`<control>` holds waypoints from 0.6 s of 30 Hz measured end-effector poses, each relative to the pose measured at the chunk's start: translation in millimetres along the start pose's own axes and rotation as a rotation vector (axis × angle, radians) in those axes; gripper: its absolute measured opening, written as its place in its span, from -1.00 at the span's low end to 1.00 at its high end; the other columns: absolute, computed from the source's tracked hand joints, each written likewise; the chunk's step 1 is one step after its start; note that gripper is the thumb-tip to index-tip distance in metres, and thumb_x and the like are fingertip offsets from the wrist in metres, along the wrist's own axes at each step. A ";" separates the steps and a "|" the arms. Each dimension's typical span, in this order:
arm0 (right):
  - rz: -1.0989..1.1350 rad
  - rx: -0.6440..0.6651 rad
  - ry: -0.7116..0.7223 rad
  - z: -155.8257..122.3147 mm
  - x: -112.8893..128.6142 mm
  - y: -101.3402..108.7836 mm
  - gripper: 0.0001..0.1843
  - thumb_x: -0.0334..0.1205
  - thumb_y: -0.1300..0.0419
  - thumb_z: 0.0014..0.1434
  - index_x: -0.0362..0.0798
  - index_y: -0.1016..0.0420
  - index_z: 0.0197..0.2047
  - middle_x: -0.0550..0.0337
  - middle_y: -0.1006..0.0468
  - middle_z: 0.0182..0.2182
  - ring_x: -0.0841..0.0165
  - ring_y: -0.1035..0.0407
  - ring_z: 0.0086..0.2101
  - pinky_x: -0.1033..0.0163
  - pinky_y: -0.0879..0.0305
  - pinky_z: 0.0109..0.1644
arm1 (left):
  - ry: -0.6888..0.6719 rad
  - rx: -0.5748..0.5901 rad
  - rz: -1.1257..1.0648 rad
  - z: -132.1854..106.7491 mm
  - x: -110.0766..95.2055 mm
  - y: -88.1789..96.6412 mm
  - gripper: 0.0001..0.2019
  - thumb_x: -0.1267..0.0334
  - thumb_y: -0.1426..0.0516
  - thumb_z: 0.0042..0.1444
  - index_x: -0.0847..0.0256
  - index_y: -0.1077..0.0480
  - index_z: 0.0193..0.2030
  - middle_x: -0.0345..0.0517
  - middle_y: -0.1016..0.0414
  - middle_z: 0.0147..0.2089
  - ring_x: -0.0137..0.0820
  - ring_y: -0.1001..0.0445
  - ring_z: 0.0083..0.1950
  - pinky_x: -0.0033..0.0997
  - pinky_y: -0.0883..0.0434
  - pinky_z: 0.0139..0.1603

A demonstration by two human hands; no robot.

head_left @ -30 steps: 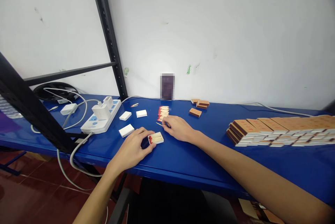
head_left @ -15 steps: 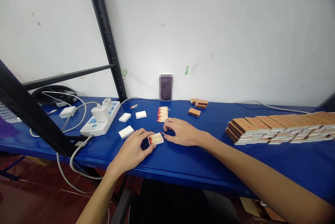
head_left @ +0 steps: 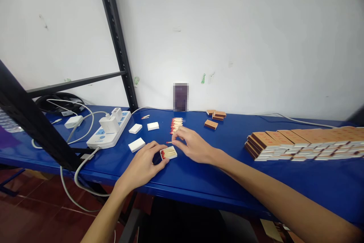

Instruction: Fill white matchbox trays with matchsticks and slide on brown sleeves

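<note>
An open white matchbox tray [head_left: 168, 153] with red-tipped matches in it lies on the blue table [head_left: 199, 174]. My left hand [head_left: 143, 163] grips the tray's left end with closed fingers. My right hand [head_left: 193, 146] hovers just right of the tray and pinches a single match [head_left: 169, 142] that points left, just above the tray. A loose pile of matches [head_left: 175, 124] lies a little behind my right hand.
Three white trays [head_left: 137, 145] lie left of my hands beside a white power strip [head_left: 109, 132] with cables. Brown matchbox sleeves [head_left: 215, 118] sit near the wall. Rows of stacked matchboxes [head_left: 301, 144] fill the right side. A black shelf post [head_left: 116, 42] stands at left.
My right hand drew back from the match pile with one match pinched and brought it over the tray. My left hand stayed on the tray.
</note>
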State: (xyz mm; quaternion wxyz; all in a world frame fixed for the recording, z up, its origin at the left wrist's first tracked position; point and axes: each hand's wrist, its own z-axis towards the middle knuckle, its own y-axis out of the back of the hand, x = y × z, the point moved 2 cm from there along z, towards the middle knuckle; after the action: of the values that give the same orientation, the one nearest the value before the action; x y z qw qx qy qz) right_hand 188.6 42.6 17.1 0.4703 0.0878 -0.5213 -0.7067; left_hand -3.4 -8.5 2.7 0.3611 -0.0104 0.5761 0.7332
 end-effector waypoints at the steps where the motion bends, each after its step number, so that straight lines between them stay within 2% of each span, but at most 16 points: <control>1: 0.015 0.017 0.010 -0.6 3.4 -1.5 -0.84 -0.22 -0.01 0.35 -0.02 -0.39 -0.21 0.17 -0.45 -0.22 0.36 -0.30 -0.21 0.26 -0.17 -0.15 | -0.003 0.001 0.001 -0.1 -0.7 0.4 -0.71 0.14 -0.11 0.23 0.11 -0.42 0.06 -0.12 -0.42 -0.15 -0.31 -0.42 -0.17 -0.35 -0.35 -0.19; 5: 0.014 0.102 0.003 -2.5 11.4 -10.4 -0.85 -0.21 -0.04 0.33 -0.01 -0.42 -0.20 0.20 -0.49 -0.25 0.39 -0.35 -0.26 0.28 -0.16 -0.21 | -0.003 0.020 -0.001 -0.4 -2.7 1.5 -0.75 0.18 -0.10 0.24 0.10 -0.42 0.03 -0.15 -0.41 -0.18 -0.32 -0.41 -0.19 -0.37 -0.34 -0.20; 8: 0.034 0.089 -0.007 -1.3 8.0 -13.1 -0.80 -0.16 -0.03 0.34 -0.01 -0.45 -0.19 0.20 -0.49 -0.29 0.40 -0.35 -0.28 0.30 -0.16 -0.23 | -0.003 0.013 -0.005 -0.6 -2.7 1.3 -0.74 0.17 -0.10 0.24 0.09 -0.42 0.05 -0.14 -0.42 -0.17 -0.32 -0.42 -0.19 -0.37 -0.35 -0.21; 12: -0.002 -0.028 -0.147 1.8 -13.1 -9.2 -0.78 -0.21 0.02 0.36 -0.02 -0.40 -0.05 0.19 -0.51 -0.30 0.39 -0.36 -0.31 0.31 -0.14 -0.26 | 0.002 0.001 0.001 -0.8 -2.3 1.0 -0.69 0.14 -0.11 0.23 0.09 -0.41 0.09 -0.12 -0.42 -0.13 -0.29 -0.43 -0.15 -0.36 -0.36 -0.17; 14: -0.089 -0.024 -0.233 3.0 -25.7 -7.4 -0.78 -0.23 0.01 0.35 -0.01 -0.37 0.00 0.18 -0.52 -0.31 0.38 -0.37 -0.33 0.31 -0.10 -0.30 | 0.011 0.008 0.007 -0.9 -2.4 1.3 -0.68 0.12 -0.11 0.23 0.07 -0.41 0.11 -0.13 -0.42 -0.12 -0.30 -0.43 -0.14 -0.35 -0.37 -0.14; 18: -0.218 0.032 -0.306 4.7 -41.5 -6.1 -0.81 -0.21 -0.02 0.34 -0.03 -0.40 -0.07 0.14 -0.54 -0.28 0.36 -0.38 -0.32 0.31 -0.06 -0.31 | 0.021 0.015 0.013 -1.1 -3.2 2.5 -0.65 0.11 -0.09 0.25 0.05 -0.38 0.15 -0.14 -0.41 -0.13 -0.31 -0.43 -0.15 -0.36 -0.37 -0.14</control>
State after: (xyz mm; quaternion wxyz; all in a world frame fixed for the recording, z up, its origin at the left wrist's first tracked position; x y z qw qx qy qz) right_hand 204.7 77.2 -1.0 0.3048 0.0425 -0.5853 -0.7501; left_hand -2.8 -11.3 5.8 0.3503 -0.0118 0.5854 0.7310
